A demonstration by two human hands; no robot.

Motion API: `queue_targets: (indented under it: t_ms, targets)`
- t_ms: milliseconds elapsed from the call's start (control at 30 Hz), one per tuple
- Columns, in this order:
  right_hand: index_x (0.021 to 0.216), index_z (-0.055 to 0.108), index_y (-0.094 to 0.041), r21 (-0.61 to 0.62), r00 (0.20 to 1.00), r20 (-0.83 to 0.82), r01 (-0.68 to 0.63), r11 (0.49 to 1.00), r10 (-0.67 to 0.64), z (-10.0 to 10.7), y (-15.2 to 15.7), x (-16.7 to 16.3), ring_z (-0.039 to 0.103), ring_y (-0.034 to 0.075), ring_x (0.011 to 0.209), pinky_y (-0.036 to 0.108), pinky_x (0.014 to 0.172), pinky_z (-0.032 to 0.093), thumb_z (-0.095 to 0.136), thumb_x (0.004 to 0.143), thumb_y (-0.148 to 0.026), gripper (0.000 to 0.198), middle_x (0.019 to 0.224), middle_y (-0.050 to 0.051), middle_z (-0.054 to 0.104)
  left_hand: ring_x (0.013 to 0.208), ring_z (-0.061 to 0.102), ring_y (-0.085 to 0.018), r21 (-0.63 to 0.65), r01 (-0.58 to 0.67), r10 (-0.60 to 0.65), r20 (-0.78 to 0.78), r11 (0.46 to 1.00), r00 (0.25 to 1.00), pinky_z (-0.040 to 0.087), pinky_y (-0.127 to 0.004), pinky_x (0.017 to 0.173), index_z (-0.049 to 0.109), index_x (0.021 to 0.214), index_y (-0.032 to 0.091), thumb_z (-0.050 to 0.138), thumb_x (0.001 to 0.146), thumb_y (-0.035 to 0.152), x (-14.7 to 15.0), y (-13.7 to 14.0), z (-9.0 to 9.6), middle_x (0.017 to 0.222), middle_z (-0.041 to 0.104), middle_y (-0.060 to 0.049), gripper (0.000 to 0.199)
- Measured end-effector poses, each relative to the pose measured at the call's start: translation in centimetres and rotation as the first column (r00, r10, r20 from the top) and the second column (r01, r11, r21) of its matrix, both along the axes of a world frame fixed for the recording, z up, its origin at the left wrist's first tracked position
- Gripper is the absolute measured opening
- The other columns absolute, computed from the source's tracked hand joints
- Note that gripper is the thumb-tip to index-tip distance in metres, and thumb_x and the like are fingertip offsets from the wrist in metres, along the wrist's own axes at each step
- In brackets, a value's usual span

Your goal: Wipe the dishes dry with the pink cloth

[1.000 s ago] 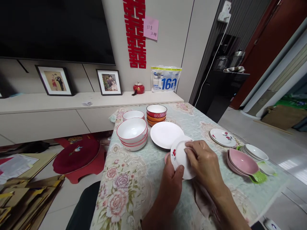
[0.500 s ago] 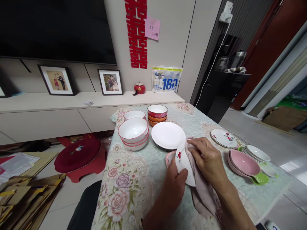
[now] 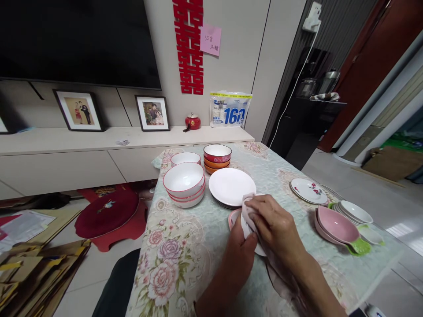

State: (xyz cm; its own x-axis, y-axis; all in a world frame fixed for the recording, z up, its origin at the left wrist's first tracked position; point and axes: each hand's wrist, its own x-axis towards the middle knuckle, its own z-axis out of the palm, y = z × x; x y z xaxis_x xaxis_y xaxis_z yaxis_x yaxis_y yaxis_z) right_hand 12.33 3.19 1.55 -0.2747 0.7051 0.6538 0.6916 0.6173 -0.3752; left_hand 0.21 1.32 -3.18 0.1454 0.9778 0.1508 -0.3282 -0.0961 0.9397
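My left hand (image 3: 240, 246) grips the near left edge of a small white plate (image 3: 261, 250), thumb on top. My right hand (image 3: 276, 222) is closed around a pale pink cloth (image 3: 247, 207) pressed on the plate's face, and the cloth's loose end hangs down over the table. Hand and cloth cover most of the plate. Just behind it shows the rim of a pink dish (image 3: 232, 217). A stack of larger white plates (image 3: 231, 186) lies beyond my hands.
White bowls with red rims (image 3: 183, 179) and red and orange bowls (image 3: 217, 154) are stacked at the left and back. To the right are flowered plates (image 3: 309, 191), pink leaf-shaped bowls (image 3: 337, 225) and small white bowls (image 3: 356, 211). A red stool (image 3: 112, 220) stands left of the table.
My right hand and the cloth have moved left across the plate, covering the red flower that showed before. My left hand keeps its hold, almost unmoved.
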Motion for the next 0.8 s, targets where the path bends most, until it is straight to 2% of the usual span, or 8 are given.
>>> queue_targets:
  t_ms: [67, 133, 233, 300, 367, 567, 700, 800]
  targets:
    - [0.11, 0.066, -0.026, -0.1, 0.989, -0.006, -0.146, 0.984, 0.147, 0.5, -0.3, 0.0, 0.065, 0.019, 0.1, 0.032, 0.082, 0.055, 0.05, 0.095, -0.014, 0.024, 0.105, 0.006, 0.067, 0.132, 0.049, -0.032, -0.015, 0.017, -0.017, 0.017, 1.0, 1.0, 0.039, -0.048, 0.111, 0.059, 0.131, 0.022, 0.059, 0.081, 0.016, -0.1, 0.2, 0.2, 0.134, 0.063, -0.009, 0.051]
    - [0.107, 0.066, -0.026, -0.168, 0.987, -0.001, -0.159, 0.973, 0.161, 0.7, -0.4, 0.6, 0.065, 0.019, 0.097, 0.032, 0.081, 0.054, 0.051, 0.095, -0.013, 0.024, 0.103, 0.005, 0.068, 0.132, 0.049, -0.032, -0.028, 0.029, -0.028, 0.027, 0.999, 0.999, 0.037, -0.048, 0.112, 0.06, 0.131, 0.022, 0.059, 0.081, 0.016, -0.2, 0.3, 0.2, 0.133, 0.063, -0.009, 0.05]
    - [0.107, 0.065, -0.024, -0.131, 0.995, 0.019, 0.1, 0.986, -0.098, 0.3, -0.1, 1.5, 0.064, 0.022, 0.098, 0.037, 0.086, 0.053, 0.051, 0.093, -0.014, 0.022, 0.104, 0.007, 0.067, 0.128, 0.052, -0.031, -0.058, 0.025, -0.022, 0.043, 0.998, 0.999, 0.037, -0.047, 0.112, 0.06, 0.13, 0.022, 0.059, 0.081, 0.017, -0.2, 0.2, 0.0, 0.131, 0.065, -0.009, 0.049]
    - [0.107, 0.064, -0.022, -0.06, 0.959, 0.01, 0.282, 0.958, -0.282, -0.1, 0.2, 1.7, 0.064, 0.024, 0.099, 0.04, 0.088, 0.051, 0.051, 0.093, -0.016, 0.02, 0.104, 0.008, 0.066, 0.128, 0.052, -0.031, -0.07, 0.004, 0.0, 0.061, 0.998, 0.998, 0.037, -0.046, 0.112, 0.059, 0.132, 0.023, 0.061, 0.08, 0.017, -0.1, 0.1, -0.1, 0.132, 0.064, -0.008, 0.052]
    - [0.108, 0.062, -0.021, -0.013, 0.942, -0.012, 0.334, 0.942, -0.334, -0.5, 0.3, 1.5, 0.063, 0.025, 0.102, 0.04, 0.089, 0.051, 0.05, 0.093, -0.016, 0.02, 0.104, 0.009, 0.065, 0.13, 0.05, -0.03, -0.065, 0.0, 0.005, 0.081, 0.998, 0.997, 0.037, -0.045, 0.112, 0.059, 0.132, 0.023, 0.063, 0.078, 0.017, 0.0, 0.0, -0.1, 0.136, 0.062, -0.008, 0.054]
    - [0.112, 0.061, -0.024, -0.128, 0.999, -0.016, -0.032, 0.991, 0.03, -0.1, -0.1, 0.1, 0.062, 0.02, 0.101, 0.032, 0.085, 0.051, 0.052, 0.092, -0.011, 0.026, 0.107, 0.006, 0.066, 0.116, 0.06, -0.028, -0.162, 0.15, -0.112, 0.219, 0.975, 0.969, 0.051, -0.04, 0.094, 0.055, 0.134, 0.025, 0.061, 0.078, 0.018, 0.0, -0.2, 0.2, 0.129, 0.064, -0.008, 0.057]
    - [0.106, 0.065, -0.026, -0.314, 0.978, 0.007, -0.196, 0.929, 0.209, 1.0, -0.6, 0.7, 0.062, 0.018, 0.096, 0.03, 0.083, 0.049, 0.051, 0.096, -0.014, 0.021, 0.103, 0.003, 0.066, 0.108, 0.062, -0.027, -0.191, 0.21, -0.142, 0.319, 0.959, 0.937, 0.053, -0.035, 0.086, 0.058, 0.126, 0.023, 0.061, 0.063, 0.005, 0.0, -0.3, 0.9, 0.123, 0.067, -0.008, 0.066]
    - [0.099, 0.066, -0.026, -0.431, 0.97, 0.075, -0.178, 0.885, 0.232, 1.5, -1.0, 1.8, 0.062, 0.018, 0.092, 0.03, 0.081, 0.049, 0.051, 0.097, -0.019, 0.017, 0.098, 0.002, 0.066, 0.105, 0.063, -0.027, -0.22, 0.246, -0.14, 0.406, 0.944, 0.903, 0.053, -0.036, 0.086, 0.059, 0.123, 0.021, 0.059, 0.054, 0.0, -0.1, -0.2, 2.0, 0.12, 0.068, -0.009, 0.072]
